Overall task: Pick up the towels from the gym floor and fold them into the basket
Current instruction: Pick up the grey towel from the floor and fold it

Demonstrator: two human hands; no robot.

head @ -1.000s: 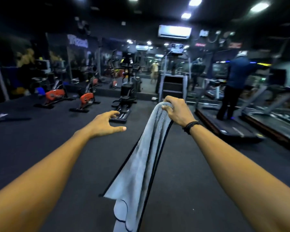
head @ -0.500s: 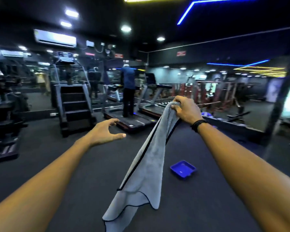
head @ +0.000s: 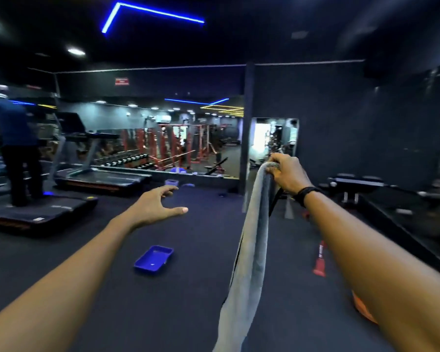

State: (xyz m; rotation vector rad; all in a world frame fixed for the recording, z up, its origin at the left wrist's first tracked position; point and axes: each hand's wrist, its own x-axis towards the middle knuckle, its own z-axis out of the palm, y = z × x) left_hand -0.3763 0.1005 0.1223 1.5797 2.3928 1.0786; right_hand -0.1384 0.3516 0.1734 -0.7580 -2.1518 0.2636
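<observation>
My right hand (head: pixel 286 174) grips the top end of a grey towel (head: pixel 252 250) with a dark edge, held out at chest height. The towel hangs straight down in a narrow bunch and runs out of the bottom of the view. My left hand (head: pixel 154 205) is stretched forward to the left of the towel, fingers spread, holding nothing and well apart from the cloth. A blue rectangular basket (head: pixel 153 260) lies on the dark gym floor below and between my arms, with nothing visible in it.
Treadmills (head: pixel 99 179) line the left side, and a person in blue (head: pixel 13 148) stands on the nearest one. An orange cone (head: pixel 320 262) and another orange object (head: pixel 363 308) lie on the floor at right. A bench (head: pixel 358 185) stands by the right wall, mirrors behind.
My view has swung right: the treadmills and the person slid to the left, and the blue basket now lies left of the hanging towel. Both hands keep their poses.
</observation>
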